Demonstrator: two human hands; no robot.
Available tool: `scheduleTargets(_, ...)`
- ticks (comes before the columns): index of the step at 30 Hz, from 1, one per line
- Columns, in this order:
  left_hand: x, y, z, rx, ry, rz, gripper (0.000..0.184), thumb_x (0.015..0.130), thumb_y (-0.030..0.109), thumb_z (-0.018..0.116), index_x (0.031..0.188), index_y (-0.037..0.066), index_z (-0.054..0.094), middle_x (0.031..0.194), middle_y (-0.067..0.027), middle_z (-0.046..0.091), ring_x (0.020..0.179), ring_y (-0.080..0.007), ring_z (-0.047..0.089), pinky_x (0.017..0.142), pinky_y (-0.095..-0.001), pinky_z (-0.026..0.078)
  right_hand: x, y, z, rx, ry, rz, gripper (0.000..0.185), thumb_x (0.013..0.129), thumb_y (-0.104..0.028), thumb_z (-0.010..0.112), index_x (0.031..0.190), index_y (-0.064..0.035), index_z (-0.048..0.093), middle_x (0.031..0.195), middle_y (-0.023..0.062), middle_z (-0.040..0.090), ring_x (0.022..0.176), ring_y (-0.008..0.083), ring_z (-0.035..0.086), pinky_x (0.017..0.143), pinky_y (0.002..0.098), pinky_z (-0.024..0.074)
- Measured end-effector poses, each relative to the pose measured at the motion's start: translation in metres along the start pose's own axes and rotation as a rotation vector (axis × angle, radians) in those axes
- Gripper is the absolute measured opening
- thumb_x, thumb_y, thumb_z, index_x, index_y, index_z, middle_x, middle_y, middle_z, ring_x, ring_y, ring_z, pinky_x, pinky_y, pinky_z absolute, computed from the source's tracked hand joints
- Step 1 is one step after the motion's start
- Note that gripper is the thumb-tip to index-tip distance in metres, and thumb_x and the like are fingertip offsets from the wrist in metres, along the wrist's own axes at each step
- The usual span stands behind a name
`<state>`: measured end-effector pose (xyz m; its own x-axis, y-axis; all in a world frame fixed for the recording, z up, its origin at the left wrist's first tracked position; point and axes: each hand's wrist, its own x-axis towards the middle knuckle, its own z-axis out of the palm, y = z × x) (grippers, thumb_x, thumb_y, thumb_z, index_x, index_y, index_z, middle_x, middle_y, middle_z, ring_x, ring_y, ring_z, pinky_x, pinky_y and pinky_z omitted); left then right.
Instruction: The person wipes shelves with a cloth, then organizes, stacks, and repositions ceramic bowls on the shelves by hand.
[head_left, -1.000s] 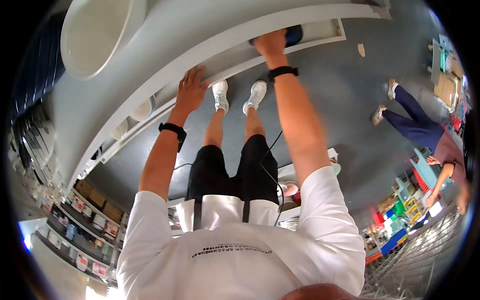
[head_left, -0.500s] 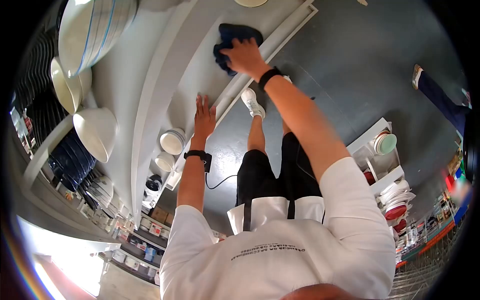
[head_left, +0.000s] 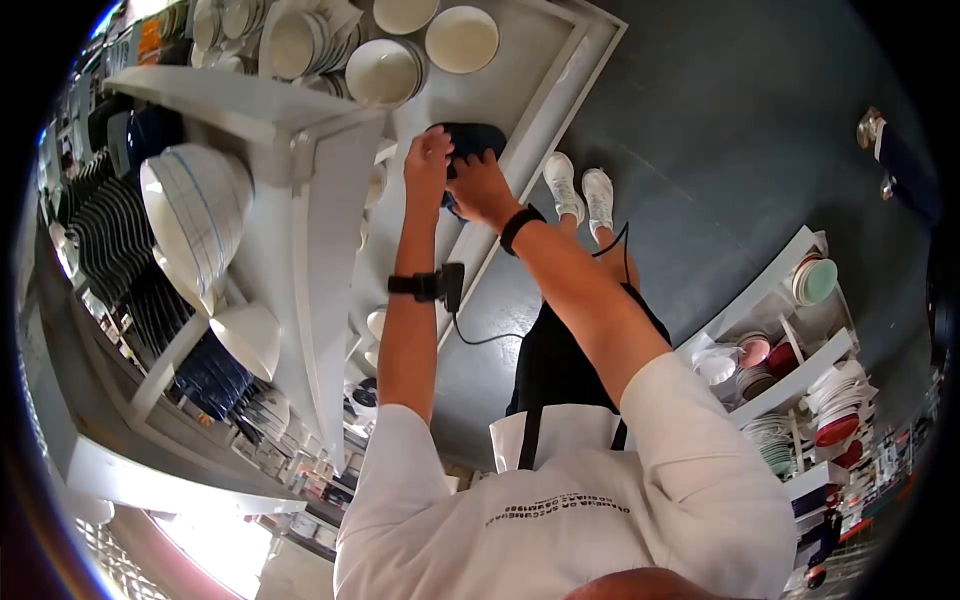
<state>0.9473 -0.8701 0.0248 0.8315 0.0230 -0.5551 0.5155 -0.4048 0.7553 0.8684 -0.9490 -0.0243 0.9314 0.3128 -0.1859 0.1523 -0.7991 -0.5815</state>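
A dark blue cloth [head_left: 476, 136] lies bunched on the pale shelf board, partly covered by both hands. My right hand [head_left: 482, 190] presses down on it and holds it, fingers bent over the fabric. Close beside it, at the cloth's left edge, my left hand [head_left: 428, 160] is raised a little with its fingers loosely apart; whether it touches the cloth is unclear. Stacked white bowls [head_left: 385, 73] and a single round bowl [head_left: 462, 40] stand on the same shelf, beyond my hands.
Large white bowls [head_left: 200, 215] and dark ribbed dishes [head_left: 105, 235] fill the shelving at the left. A grey-white upright panel [head_left: 325, 250] rises left of my left arm. At the right is a low shelf with a green bowl [head_left: 815, 281]. Another person's shoe [head_left: 870, 130] shows at the far right.
The view has swung along the shelf, bringing more bowls into sight. My right hand has kept the cloth. My left hand has come off the shelf edge and up beside my right hand.
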Motion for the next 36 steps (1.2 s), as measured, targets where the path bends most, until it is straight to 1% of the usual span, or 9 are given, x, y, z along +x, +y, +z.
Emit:
scheduleTargets(2,0.025,0.023,0.026,-0.252,-0.002,-0.239,0.048,0.095,0.029,0.060,0.132,0.001,0.046,0.123,-0.0194,0.057,0.106,-0.0276,0.063,0.089,-0.0349,0.051,0.003,0.017,-0.019,0.042,-0.078,0.007,0.017,0.068,-0.033,0.073,0.083,-0.0261,0.075,0.095,0.0049,0.060,0.099,0.0247,0.057,0.088,0.0444,0.0372)
scheduleTargets(5,0.059,0.032,0.040,-0.414,-0.042,-0.354,0.055,0.095,0.029,0.061,0.136,0.000,0.039,0.129,-0.0251,0.051,0.107,-0.0331,0.061,0.091,-0.0370,0.052,0.015,0.058,-0.046,-0.058,0.016,0.016,0.022,0.068,-0.037,0.074,0.088,-0.0281,0.075,0.096,0.0023,0.061,0.099,0.0231,0.056,0.085,0.0402,0.0379)
scheduleTargets(10,0.086,0.030,0.051,-0.631,-0.087,-0.412,0.048,0.095,0.023,0.058,0.130,-0.004,0.040,0.121,-0.0267,0.055,0.106,-0.0357,0.063,0.093,-0.0385,0.055,0.031,0.081,-0.065,-0.153,0.076,0.028,0.027,0.068,-0.038,0.075,0.092,-0.0265,0.073,0.095,0.0018,0.062,0.096,0.0224,0.056,0.083,0.0386,0.0379)
scheduleTargets(12,0.093,0.023,0.053,-0.749,-0.165,-0.317,0.039,0.096,0.013,0.053,0.127,-0.007,0.042,0.116,-0.0261,0.059,0.105,-0.0362,0.063,0.093,-0.0396,0.055,0.028,0.071,-0.065,-0.149,0.057,0.068,0.027,0.068,-0.037,0.075,0.092,-0.0253,0.073,0.094,0.0025,0.062,0.095,0.0225,0.057,0.082,0.0390,0.0378)
scheduleTargets(18,0.081,0.019,0.049,-0.754,-0.166,-0.223,0.035,0.093,-0.001,0.045,0.127,-0.008,0.042,0.117,-0.0250,0.059,0.106,-0.0371,0.063,0.097,-0.0415,0.054,0.032,0.073,-0.061,-0.037,0.074,0.104,0.029,0.065,-0.036,0.076,0.090,-0.0214,0.072,0.093,0.0048,0.062,0.094,0.0230,0.058,0.081,0.0407,0.0368)
scheduleTargets(26,-0.018,0.028,0.009,-0.661,-0.130,-0.279,0.035,0.097,0.005,0.048,0.129,-0.006,0.043,0.121,-0.0171,0.057,0.109,-0.0290,0.062,0.096,-0.0394,0.053,0.043,0.101,-0.074,-0.118,-0.110,-0.116,0.031,0.070,-0.041,0.073,0.092,-0.0199,0.073,0.105,0.0028,0.061,0.103,0.0224,0.055,0.082,0.0406,0.0374)
scheduleTargets(30,-0.069,-0.004,-0.031,-0.516,-0.127,-0.405,0.035,0.097,0.009,0.052,0.129,-0.003,0.045,0.121,-0.0137,0.058,0.108,-0.0257,0.062,0.094,-0.0375,0.053,0.060,0.119,-0.103,-0.250,-0.153,-0.176,0.037,0.070,-0.039,0.073,0.106,-0.0335,0.071,0.116,0.0020,0.054,0.109,0.0249,0.050,0.077,0.0443,0.0455)
scheduleTargets(32,-0.094,-0.031,-0.058,-0.466,-0.157,-0.434,0.035,0.097,0.010,0.054,0.129,-0.001,0.046,0.121,-0.0127,0.059,0.108,-0.0249,0.062,0.093,-0.0374,0.053,0.073,0.134,-0.126,-0.303,-0.108,-0.104,0.038,0.072,-0.031,0.073,0.109,-0.0306,0.069,0.116,0.0030,0.052,0.109,0.0275,0.050,0.076,0.0464,0.0516)
scheduleTargets(36,-0.144,-0.093,-0.106,-0.516,0.079,-0.587,0.035,0.098,0.012,0.055,0.131,0.004,0.046,0.121,-0.0100,0.058,0.110,-0.0240,0.060,0.095,-0.0396,0.051,0.099,0.159,-0.134,-0.275,-0.024,-0.025,0.044,0.079,-0.027,0.070,0.123,-0.0265,0.064,0.112,0.0095,0.055,0.097,0.0330,0.060,0.072,0.0423,0.0564)
